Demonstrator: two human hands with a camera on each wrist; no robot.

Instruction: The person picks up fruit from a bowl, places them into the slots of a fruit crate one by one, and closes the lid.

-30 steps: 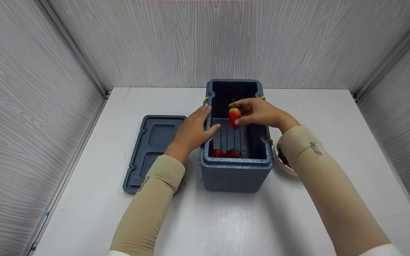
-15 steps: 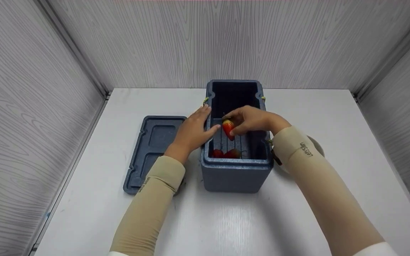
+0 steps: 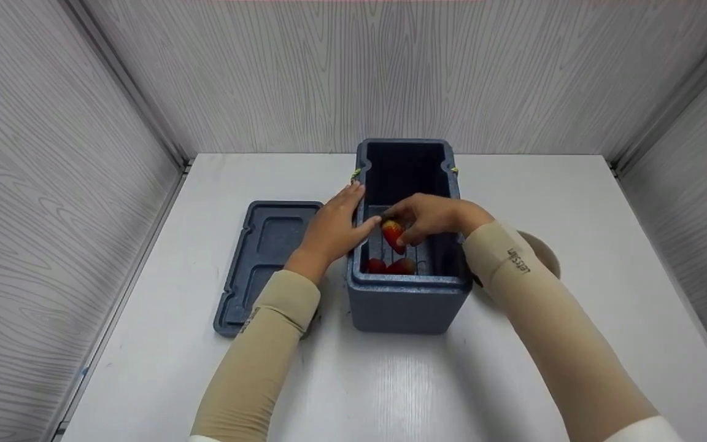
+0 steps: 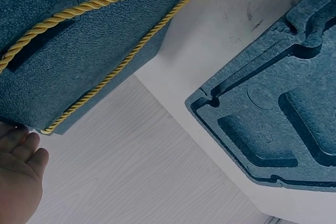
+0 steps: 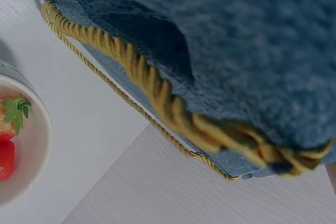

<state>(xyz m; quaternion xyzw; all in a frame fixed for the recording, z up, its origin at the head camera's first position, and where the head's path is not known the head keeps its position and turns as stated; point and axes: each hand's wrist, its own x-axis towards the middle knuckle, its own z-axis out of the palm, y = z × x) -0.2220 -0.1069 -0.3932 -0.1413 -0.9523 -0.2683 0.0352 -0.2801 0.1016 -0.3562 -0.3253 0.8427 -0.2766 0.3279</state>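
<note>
A blue-grey foam box [image 3: 409,307] stands uncovered on the table. My left hand [image 3: 332,227] rests on its left rim, fingers straight and thumb reaching over the edge; in the left wrist view the fingertips of that left hand [image 4: 21,166] touch the box's side. Inside the opening, my right hand [image 3: 433,215] pinches a red and yellow strawberry [image 3: 393,236] between thumb and fingers, tip downward. Below it, two strawberries [image 3: 401,266] lie on the box floor by the near wall. The box hides the right hand's fingers from the right wrist view.
Left of the box lies its lid [image 3: 280,236], recessed side up. A pale bowl [image 3: 547,255] is partly behind the right sleeve; the right wrist view shows strawberries [image 5: 6,161] in it. Yellow rope [image 4: 105,1] hangs along the box sides.
My right hand has lowered the strawberry deeper into the box, toward the near end and slightly left. The left hand has stayed on the rim.
</note>
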